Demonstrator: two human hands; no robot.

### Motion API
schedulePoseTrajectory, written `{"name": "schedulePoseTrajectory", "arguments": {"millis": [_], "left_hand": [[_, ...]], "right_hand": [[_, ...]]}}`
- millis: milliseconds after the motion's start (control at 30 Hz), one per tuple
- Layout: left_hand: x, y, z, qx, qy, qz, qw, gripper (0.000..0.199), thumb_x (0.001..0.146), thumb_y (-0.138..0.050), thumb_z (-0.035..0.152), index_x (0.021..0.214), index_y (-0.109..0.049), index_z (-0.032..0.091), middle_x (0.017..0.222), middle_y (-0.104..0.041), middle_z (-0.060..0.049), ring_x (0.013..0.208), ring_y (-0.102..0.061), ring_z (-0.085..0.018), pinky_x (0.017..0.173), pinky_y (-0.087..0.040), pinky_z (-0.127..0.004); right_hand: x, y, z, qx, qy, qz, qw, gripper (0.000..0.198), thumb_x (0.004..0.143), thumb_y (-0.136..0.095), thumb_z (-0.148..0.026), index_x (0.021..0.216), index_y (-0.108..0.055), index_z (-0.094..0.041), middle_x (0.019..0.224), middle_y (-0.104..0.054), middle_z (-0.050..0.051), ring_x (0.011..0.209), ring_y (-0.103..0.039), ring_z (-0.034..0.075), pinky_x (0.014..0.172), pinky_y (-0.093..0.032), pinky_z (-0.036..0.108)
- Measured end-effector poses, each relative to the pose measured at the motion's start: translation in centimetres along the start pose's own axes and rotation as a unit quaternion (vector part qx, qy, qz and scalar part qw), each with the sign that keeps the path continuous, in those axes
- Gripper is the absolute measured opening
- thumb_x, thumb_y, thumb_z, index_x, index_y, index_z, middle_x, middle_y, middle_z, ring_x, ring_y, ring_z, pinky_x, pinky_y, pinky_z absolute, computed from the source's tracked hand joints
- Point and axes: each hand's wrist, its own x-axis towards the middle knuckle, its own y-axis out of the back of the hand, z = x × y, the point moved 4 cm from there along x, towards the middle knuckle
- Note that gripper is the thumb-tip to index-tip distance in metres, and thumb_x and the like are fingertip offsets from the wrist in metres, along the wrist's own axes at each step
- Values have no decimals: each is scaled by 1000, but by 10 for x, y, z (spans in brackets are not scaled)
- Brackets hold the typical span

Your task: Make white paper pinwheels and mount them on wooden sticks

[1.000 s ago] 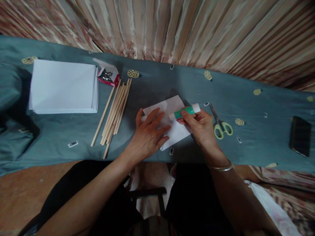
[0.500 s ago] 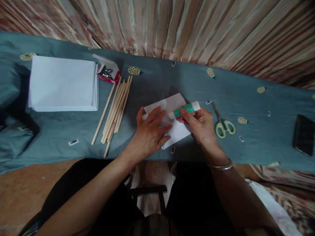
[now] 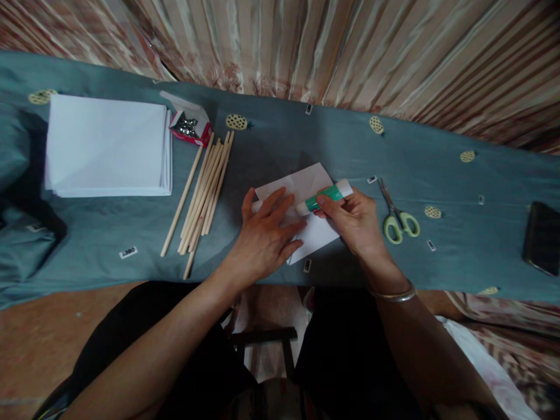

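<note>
A: Position of the working piece?
B: White folded paper point(image 3: 318, 236) lies at the near edge of the surface point(image 3: 280, 146), around the middle of its length, set askew to that edge.

A: Left hand point(image 3: 266, 238)?
B: Laid palm down over the paper's left part, fingers spread apart, pinning it. Nothing is gripped.

A: Right hand point(image 3: 352, 216)?
B: Clamped on a green tube point(image 3: 324, 199) with white ends, thumb on top, other fingers beneath. The tube slants above the paper, lower end toward the left hand. Contact between that end and the paper: cannot tell. A metal bangle point(image 3: 396, 294) circles the wrist.

A: Items toward the left end?
B: A bundle of wooden sticks point(image 3: 210, 192), roughly lengthwise from near edge to far edge, one slightly apart on its left side. Beyond their far tips, a small red box point(image 3: 191, 131), flap raised, shiny metal pieces inside. Just left of the box, a stack of white sheets point(image 3: 107, 146), nearer the far edge.

A: Right end?
B: Scissors point(image 3: 397, 217) with green handles beside the right hand, points toward the far edge; a dark phone point(image 3: 541, 238) well apart, near the right end.
</note>
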Motion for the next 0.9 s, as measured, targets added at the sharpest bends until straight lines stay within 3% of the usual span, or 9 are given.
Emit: {"name": "schedulePoseTrajectory", "arguments": {"millis": [400,633,900], "left_hand": [[0,-2,-1,-12,-1,0,1000,30,91,-53,49,113,-69,37,145,-51,-3,140,-37,-31,118,-2,-62],[0,0,-1,-27,0,2,1000,26,90,-57,47,107,-71,35,143,-53,-4,139,-39,-31,118,-3,-63],[1,4,0,-30,6,-11,999,28,90,-56,45,111,-70,35,144,-53,-5,139,-40,-33,118,-8,-65]], "right_hand": [[-4,1,-2,-11,2,-2,1000,28,66,-81,-43,69,-65,-21,64,-68,-3,58,-62,12,55,-52,25],[3,17,5,67,-62,15,996,33,66,-81,-50,70,-68,-20,66,-68,-1,57,-62,10,55,-53,23],[-2,16,-2,-62,34,36,997,26,71,-77,-45,78,-66,-22,70,-69,-2,60,-62,13,60,-53,28]]}}
